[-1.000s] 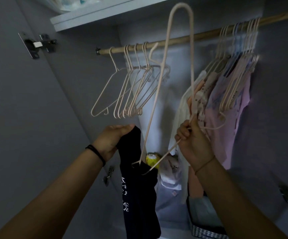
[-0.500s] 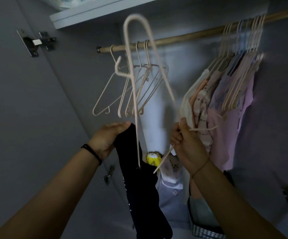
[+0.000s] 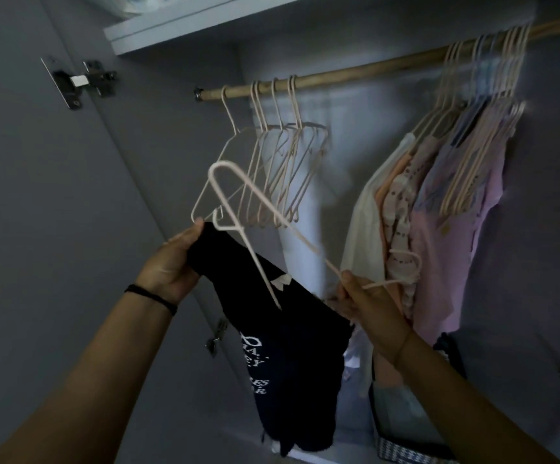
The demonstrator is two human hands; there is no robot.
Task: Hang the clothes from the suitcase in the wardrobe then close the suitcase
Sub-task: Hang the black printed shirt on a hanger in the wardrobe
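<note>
I note my left grip [image 3: 168, 266] clenched on the black garment [image 3: 282, 329]; my right grip [image 3: 365, 303], at 3 o'clock of it, pinches the pale hanger [image 3: 258, 205].

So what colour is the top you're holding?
Black top with white lettering, clearest in the head view.
</note>
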